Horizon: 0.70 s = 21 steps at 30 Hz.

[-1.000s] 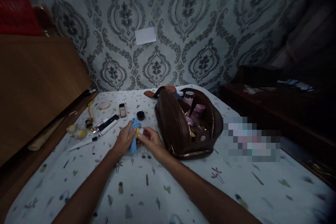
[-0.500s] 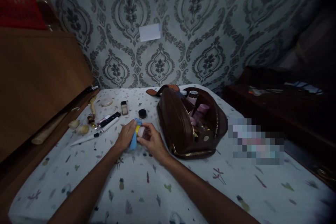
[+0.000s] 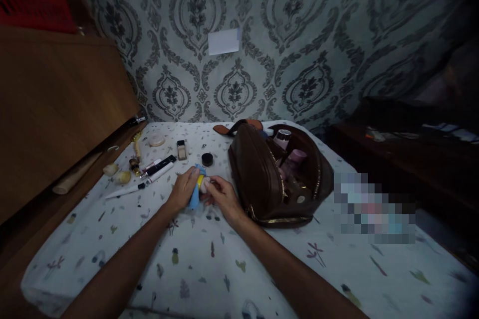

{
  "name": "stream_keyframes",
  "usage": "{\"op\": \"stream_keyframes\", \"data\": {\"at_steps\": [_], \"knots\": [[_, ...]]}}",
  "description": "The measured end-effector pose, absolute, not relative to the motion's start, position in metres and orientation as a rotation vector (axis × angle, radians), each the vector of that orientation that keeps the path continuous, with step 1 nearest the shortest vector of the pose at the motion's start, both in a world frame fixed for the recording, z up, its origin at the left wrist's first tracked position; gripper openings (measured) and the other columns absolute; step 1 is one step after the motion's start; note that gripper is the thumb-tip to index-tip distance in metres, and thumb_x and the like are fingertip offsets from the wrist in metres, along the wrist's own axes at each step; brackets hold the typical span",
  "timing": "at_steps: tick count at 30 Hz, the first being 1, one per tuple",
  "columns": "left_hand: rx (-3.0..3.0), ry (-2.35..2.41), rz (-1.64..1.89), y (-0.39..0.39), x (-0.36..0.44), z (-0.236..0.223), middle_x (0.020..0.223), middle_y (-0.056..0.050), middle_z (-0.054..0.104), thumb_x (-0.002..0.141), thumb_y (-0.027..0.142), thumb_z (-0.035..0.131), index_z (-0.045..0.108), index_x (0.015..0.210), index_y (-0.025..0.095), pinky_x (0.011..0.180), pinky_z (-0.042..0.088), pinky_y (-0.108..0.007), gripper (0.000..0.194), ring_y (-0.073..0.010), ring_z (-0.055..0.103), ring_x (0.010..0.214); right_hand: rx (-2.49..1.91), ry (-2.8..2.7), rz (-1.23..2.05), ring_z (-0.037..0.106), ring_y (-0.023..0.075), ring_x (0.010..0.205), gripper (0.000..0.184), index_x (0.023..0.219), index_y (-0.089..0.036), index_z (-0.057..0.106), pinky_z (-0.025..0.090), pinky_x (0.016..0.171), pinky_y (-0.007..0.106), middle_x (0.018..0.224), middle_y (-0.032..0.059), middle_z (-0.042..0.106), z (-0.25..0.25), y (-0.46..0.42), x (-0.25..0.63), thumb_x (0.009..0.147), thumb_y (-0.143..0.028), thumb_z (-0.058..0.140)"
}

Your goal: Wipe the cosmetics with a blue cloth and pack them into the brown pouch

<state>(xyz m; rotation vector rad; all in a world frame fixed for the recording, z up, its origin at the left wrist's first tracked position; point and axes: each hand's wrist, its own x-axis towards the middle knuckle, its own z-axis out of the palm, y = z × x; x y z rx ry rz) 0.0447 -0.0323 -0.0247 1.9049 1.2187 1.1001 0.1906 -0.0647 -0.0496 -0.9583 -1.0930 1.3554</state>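
My left hand (image 3: 181,192) is closed around a blue cloth (image 3: 193,200), which is wrapped against a small yellow-and-white container (image 3: 200,181). At the container's whitish end, the fingers of my right hand (image 3: 225,200) are pinched, covering most of that end. Both hands are close together above the patterned sheet. Just beyond them lies a round black lid or pot (image 3: 207,159). A brown zip bag (image 3: 252,179) stands open to the right of my right hand, with pink bottles (image 3: 295,158) inside.
Left of my hands lie a square bottle with a black cap (image 3: 181,150), a black tube (image 3: 164,163), a white brush-like stick (image 3: 125,191) and a round compact (image 3: 156,140). A wooden cabinet (image 3: 63,104) borders the left side. Dark furniture stands at the right.
My right fingers have shifted over the container's whitish end and now hide more of it. The whole view has swung a little, so things appear slightly further right.
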Motion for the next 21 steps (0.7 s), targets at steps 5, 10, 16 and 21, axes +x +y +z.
{"op": "stream_keyframes", "data": {"at_steps": [5,10,16,21], "knots": [[1.900,1.226,1.112,-0.0311,0.0440,-0.0253,0.062,0.003,0.050,0.097,0.057,0.036,0.050,0.072,0.022,0.063,0.039,-0.030,0.045,-0.0170,0.049,0.063,-0.930,-1.183,1.157,0.064,0.0170,0.082,0.046,0.110,-0.024,0.065,0.055,0.068,0.027,0.103,0.0022,0.067,-0.0467,-0.0681,0.1906,0.066,-0.028,0.076],[1.905,1.237,1.125,-0.0315,0.0446,-0.0252,0.063,0.002,0.054,0.097,0.055,0.038,0.053,0.073,0.022,0.066,0.041,-0.030,0.044,-0.0176,0.053,0.066,-0.951,-1.144,1.161,0.065,0.0176,0.087,0.066,0.123,-0.025,0.059,0.056,0.077,0.031,0.112,0.0051,0.063,-0.0523,-0.0651,0.1899,0.060,-0.027,0.080],[1.910,1.237,1.142,-0.0311,0.0437,-0.0256,0.062,0.002,0.053,0.097,0.054,0.038,0.052,0.071,0.022,0.064,0.041,-0.030,0.043,-0.0173,0.052,0.064,-0.961,-1.129,1.196,0.066,0.0213,0.088,0.039,0.101,-0.019,0.065,0.055,0.083,0.037,0.094,0.0056,0.068,-0.0538,-0.0630,0.1893,0.068,-0.036,0.077],[1.906,1.235,1.138,-0.0304,0.0437,-0.0256,0.066,0.001,0.055,0.097,0.055,0.036,0.053,0.072,0.021,0.069,0.043,-0.031,0.045,-0.0180,0.053,0.068,-0.917,-1.285,0.918,0.061,0.0212,0.103,0.040,0.105,-0.024,0.067,0.055,0.084,0.033,0.109,0.0046,0.060,-0.0496,-0.0680,0.1907,0.066,-0.018,0.073]]}}
